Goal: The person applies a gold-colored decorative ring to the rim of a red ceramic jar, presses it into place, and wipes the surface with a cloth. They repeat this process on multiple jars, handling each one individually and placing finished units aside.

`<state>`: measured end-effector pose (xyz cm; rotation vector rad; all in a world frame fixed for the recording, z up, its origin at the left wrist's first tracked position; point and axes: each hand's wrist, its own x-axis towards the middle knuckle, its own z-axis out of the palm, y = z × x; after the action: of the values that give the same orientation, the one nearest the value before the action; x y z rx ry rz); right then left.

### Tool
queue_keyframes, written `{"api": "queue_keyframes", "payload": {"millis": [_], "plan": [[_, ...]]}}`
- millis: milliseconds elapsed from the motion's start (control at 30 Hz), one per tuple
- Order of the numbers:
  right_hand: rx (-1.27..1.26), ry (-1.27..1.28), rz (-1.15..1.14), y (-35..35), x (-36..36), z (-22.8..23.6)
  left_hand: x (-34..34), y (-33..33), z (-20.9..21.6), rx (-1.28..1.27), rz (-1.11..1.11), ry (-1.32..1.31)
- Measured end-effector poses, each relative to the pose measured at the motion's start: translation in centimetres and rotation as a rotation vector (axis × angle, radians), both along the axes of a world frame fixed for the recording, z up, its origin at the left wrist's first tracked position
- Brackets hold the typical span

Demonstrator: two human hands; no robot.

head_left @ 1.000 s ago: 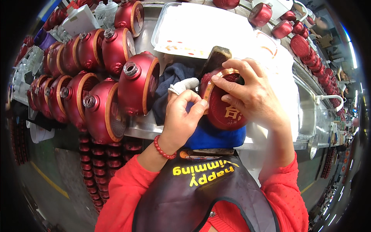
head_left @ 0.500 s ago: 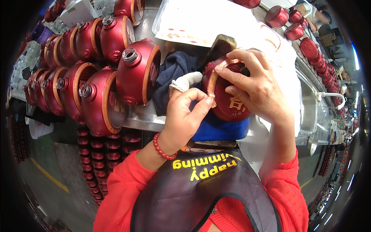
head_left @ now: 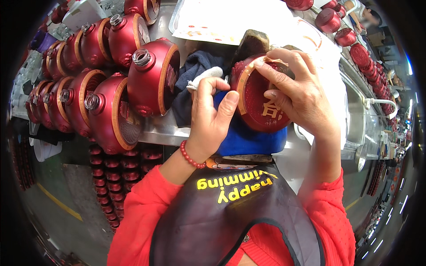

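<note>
A round, flat-sided red bottle with gold characters on its face lies tilted on a blue pad. An orange-gold band runs along its rim. Over the upper rim, my right hand grips the bottle, its index fingertip pressing the band and its thumb against the face; the other fingers partly hide that edge. My left hand is just left of the rim, thumb raised apart from the fingers, with nothing visible in it. A whitish cloth cover shows at one of its fingers.
Rows of similar red bottles with clear glass necks stand close on the left. Dark blue cloth lies behind my left hand. A dark block stands behind the bottle. A white sheet lies at the back; a metal sink is right.
My left hand has come off the band, and its thumb and fingers have parted. My right hand stays on the rim. The view has shifted slightly.
</note>
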<state>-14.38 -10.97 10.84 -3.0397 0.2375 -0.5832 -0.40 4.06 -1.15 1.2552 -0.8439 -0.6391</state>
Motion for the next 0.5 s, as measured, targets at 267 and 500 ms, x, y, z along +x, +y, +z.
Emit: {"api": "queue_keyframes", "payload": {"millis": [267, 500], "plan": [[0.071, 0.036, -0.125, 0.0, -2.0, 0.1, -0.5, -1.6, -0.9, -0.139, -0.019, 0.029], [0.19, -0.016, -0.281, 0.0, -3.6, -0.9, 0.7, -4.3, 1.0, -0.155, -0.084, 0.2]]}}
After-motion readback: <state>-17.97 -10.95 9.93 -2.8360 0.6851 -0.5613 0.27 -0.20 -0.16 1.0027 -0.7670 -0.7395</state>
